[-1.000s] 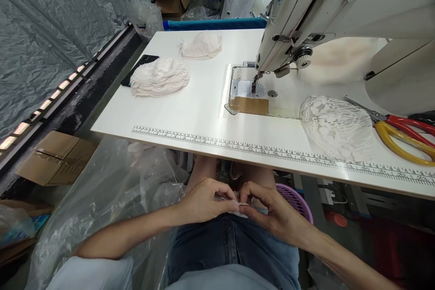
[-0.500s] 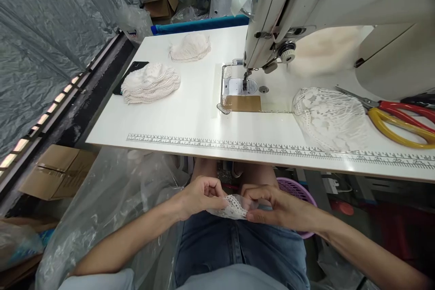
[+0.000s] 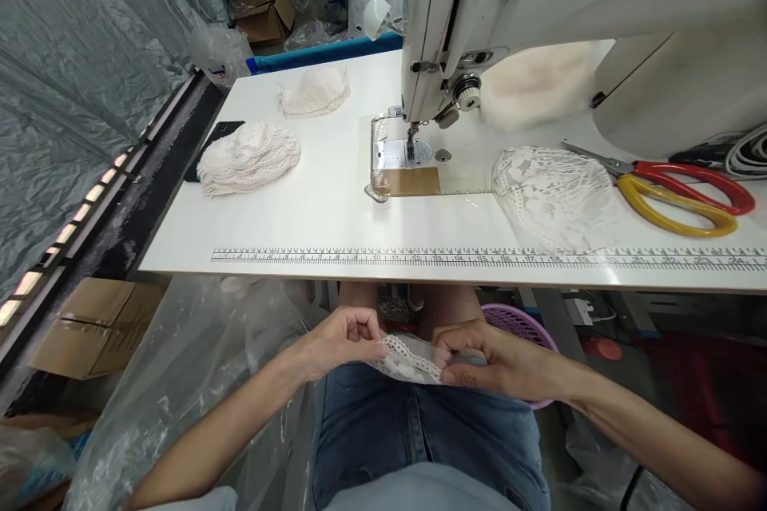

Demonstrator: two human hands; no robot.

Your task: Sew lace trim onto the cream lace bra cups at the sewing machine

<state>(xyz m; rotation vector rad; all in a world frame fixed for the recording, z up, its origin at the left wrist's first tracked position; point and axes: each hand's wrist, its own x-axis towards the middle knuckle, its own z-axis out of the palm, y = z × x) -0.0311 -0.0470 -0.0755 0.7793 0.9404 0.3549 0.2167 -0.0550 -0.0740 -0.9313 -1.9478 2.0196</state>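
Note:
Above my lap, a small white lace piece (image 3: pixel 411 361) with a holed edge is stretched between my two hands. My left hand (image 3: pixel 351 342) pinches its left end between thumb and fingers. At the other end my right hand (image 3: pixel 473 353) grips it the same way. Sheer fabric shows between the hands, below the table's front edge. On the sewing table (image 3: pixel 323 223) lie a stack of lace pieces (image 3: pixel 248 158) at the left, a smaller pale lace pile (image 3: pixel 315 92) behind it, and a fringed lace piece (image 3: pixel 554 200) at the right.
The sewing machine (image 3: pixel 443 32) stands over the table, its needle and presser foot (image 3: pixel 411 142) above the plate. Scissors (image 3: pixel 677 192) with red and yellow handles lie at right. A purple basket (image 3: pixel 521 327) is under the table; a cardboard box (image 3: pixel 99 326) and clear plastic sheeting (image 3: pixel 204 383) are at left.
The lace edge between my hands is now drawn straighter and slants down to the right, with the hands slightly farther apart. The view has shifted, so the table items appear farther left.

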